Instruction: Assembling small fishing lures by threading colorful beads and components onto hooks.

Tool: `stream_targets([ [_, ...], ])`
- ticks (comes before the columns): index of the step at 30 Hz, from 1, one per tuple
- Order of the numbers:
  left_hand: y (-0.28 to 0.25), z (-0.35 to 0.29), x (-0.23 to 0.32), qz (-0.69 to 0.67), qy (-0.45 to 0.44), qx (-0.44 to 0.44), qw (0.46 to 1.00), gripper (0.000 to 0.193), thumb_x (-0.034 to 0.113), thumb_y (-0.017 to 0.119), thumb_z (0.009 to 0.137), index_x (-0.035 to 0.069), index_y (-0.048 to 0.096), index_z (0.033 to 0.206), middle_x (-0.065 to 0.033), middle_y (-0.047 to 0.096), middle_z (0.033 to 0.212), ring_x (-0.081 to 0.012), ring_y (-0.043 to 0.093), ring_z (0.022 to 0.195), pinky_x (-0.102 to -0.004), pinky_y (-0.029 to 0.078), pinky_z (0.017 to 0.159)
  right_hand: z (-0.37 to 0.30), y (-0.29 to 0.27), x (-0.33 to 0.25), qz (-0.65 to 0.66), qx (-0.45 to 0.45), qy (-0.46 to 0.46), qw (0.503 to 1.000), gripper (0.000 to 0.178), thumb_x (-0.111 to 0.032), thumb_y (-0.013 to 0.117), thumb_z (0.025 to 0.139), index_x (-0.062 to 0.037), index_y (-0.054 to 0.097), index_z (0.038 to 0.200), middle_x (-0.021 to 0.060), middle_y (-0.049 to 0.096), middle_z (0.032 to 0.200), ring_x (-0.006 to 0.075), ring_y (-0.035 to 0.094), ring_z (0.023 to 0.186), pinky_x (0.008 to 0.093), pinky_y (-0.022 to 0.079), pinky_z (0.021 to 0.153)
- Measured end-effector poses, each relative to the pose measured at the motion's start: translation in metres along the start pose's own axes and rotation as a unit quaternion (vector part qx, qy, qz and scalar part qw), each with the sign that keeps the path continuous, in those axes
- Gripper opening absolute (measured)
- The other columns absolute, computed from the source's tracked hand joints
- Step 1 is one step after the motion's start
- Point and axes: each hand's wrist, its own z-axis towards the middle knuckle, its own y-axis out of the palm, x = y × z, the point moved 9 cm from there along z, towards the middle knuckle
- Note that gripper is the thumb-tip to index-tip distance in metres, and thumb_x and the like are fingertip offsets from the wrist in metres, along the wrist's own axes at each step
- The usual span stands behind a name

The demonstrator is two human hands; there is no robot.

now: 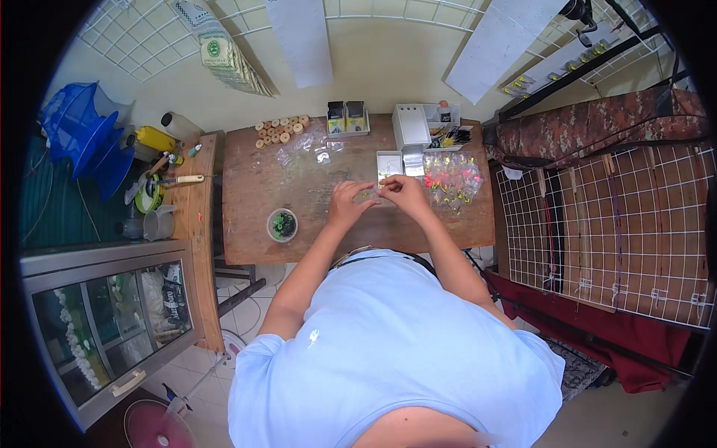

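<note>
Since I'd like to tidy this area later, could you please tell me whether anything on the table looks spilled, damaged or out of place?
Nothing looks clearly spilled or broken. Only the clear bags seem untidy: they lie loosely scattered at odd angles near the round wooden pieces.

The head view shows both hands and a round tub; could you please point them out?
Left hand (348, 201): head view, back of the hand.
Right hand (405, 193): head view, back of the hand.
Round tub (283, 240): head view, its near rim.
</note>
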Motion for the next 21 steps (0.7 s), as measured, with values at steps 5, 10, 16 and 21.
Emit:
stream_targets([
  [5, 0.000, 0.003, 0.009, 0.000, 0.022, -0.015, 1.000, 0.046, 0.023, 0.082, 0.060, 0.016, 0.069, 0.104, -0.0042, 0.069, 0.093, -0.0225, 0.061, 0.089, -0.0368, 0.043, 0.082, 0.006, 0.011, 0.015, 0.071, -0.041, 0.070, 0.994, 0.033, -0.005, 0.071, 0.077, 0.0030, 0.061, 0.107, 0.0046, 0.069, 0.077, 0.0071, 0.060, 0.067, 0.0210, 0.046, 0.060],
  [10, 0.000, 0.005, 0.015, 0.000, 0.059, -0.015, 0.998, 0.050, 0.025, 0.083, 0.059, 0.016, 0.069, 0.106, -0.0069, 0.066, 0.088, -0.0241, 0.060, 0.087, -0.0368, 0.043, 0.081, 0.014, 0.019, 0.031, 0.170, -0.046, 0.058, 0.983, 0.033, -0.002, 0.070, 0.074, 0.0041, 0.061, 0.106, 0.0036, 0.068, 0.078, 0.0060, 0.060, 0.066, 0.0196, 0.042, 0.053],
  [16, 0.003, 0.000, 0.005, -0.032, 0.016, -0.026, 0.999, 0.050, 0.025, 0.083, 0.060, 0.018, 0.070, 0.108, -0.0073, 0.066, 0.088, -0.0248, 0.060, 0.087, -0.0366, 0.045, 0.082, 0.006, 0.025, 0.025, 0.217, -0.051, 0.107, 0.969, 0.031, -0.002, 0.073, 0.073, 0.0024, 0.062, 0.102, 0.0006, 0.065, 0.076, 0.0063, 0.058, 0.064, 0.0186, 0.042, 0.054],
  [21, 0.002, 0.007, 0.019, -0.038, 0.037, -0.046, 0.998, 0.048, 0.025, 0.084, 0.058, 0.017, 0.072, 0.104, -0.0074, 0.065, 0.089, -0.0241, 0.061, 0.086, -0.0352, 0.047, 0.078, 0.011, 0.029, 0.043, 0.213, -0.053, 0.085, 0.972, 0.030, -0.002, 0.074, 0.072, 0.0011, 0.062, 0.100, 0.0003, 0.064, 0.077, 0.0058, 0.057, 0.066, 0.0188, 0.044, 0.057],
])
